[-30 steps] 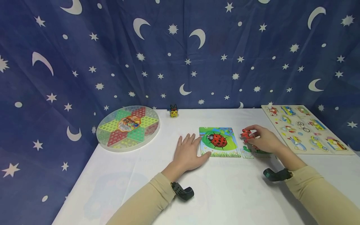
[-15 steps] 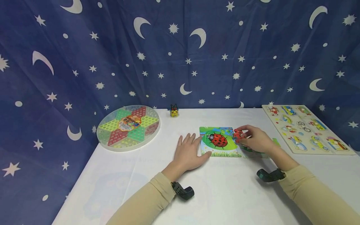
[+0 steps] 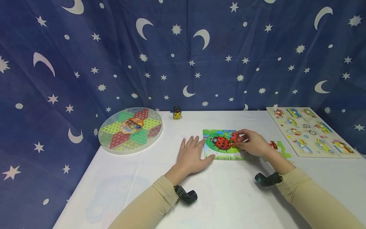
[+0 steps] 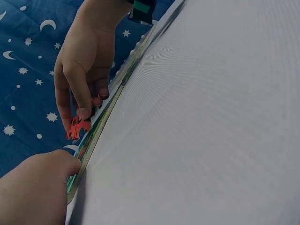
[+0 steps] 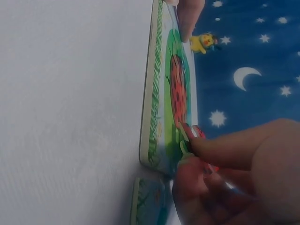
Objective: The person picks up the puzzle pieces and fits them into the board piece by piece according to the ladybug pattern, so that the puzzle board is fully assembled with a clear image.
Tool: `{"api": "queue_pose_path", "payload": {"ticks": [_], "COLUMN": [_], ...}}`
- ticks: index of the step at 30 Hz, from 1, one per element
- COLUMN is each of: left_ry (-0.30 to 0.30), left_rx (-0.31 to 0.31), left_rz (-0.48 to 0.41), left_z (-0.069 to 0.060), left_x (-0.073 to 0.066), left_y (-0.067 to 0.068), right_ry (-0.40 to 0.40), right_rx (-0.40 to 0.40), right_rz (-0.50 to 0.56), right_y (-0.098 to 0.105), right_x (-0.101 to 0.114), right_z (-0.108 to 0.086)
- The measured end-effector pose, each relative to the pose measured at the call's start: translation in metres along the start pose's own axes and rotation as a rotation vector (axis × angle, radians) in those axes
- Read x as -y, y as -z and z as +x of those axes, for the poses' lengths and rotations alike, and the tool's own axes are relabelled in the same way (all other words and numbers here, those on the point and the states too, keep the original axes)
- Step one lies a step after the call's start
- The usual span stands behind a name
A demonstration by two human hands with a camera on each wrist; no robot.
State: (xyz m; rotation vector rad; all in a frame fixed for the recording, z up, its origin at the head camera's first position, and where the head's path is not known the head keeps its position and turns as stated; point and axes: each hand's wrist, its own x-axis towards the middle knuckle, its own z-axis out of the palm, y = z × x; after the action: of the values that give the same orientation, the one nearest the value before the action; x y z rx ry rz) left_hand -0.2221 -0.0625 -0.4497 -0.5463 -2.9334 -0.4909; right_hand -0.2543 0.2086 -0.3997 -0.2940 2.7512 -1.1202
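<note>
Puzzle piece (image 3: 234,140) pinched by right fingers (image 4: 82,96) is flat, red, notched.

Table (image 3: 217,197), far edge: closed off by curtain (image 3: 160,47). Far left corner: filled by round game board (image 3: 140,135). Far edge, left of middle: held by toy figure (image 3: 177,113); room is left on both sides of it, and a lane is left between it and ladybug puzzle (image 3: 221,146). Puzzle's left edge: obstructed by left hand (image 3: 192,156), laid flat. Puzzle's right part: covered from above by right hand (image 3: 254,143) and pinched red piece (image 3: 234,140). Far right corner: taken by picture board (image 3: 313,137); gap towards puzzle is narrowed by loose pieces (image 3: 281,149) and crossed by right wrist. Towards near edge: approach is left between left sleeve (image 3: 148,203) and right sleeve (image 3: 323,197).
</note>
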Motion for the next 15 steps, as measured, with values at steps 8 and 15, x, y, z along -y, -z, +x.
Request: {"api": "queue_pose_path", "payload": {"ticks": [8,15], "left_ry": [0.0,0.002], "left_rx": [-0.001,0.0], "left_rz": [0.007,0.011], "left_z": [0.0,0.0], "left_x": [0.0,0.0], "left_y": [-0.001,0.001], "right_ry": [0.04,0.023], "right_rx": [-0.023,-0.052], "right_rz": [-0.102,-0.168], "right_y": [-0.009,-0.016], "right_x": [0.002,0.009], "right_z": [0.002,0.004]}}
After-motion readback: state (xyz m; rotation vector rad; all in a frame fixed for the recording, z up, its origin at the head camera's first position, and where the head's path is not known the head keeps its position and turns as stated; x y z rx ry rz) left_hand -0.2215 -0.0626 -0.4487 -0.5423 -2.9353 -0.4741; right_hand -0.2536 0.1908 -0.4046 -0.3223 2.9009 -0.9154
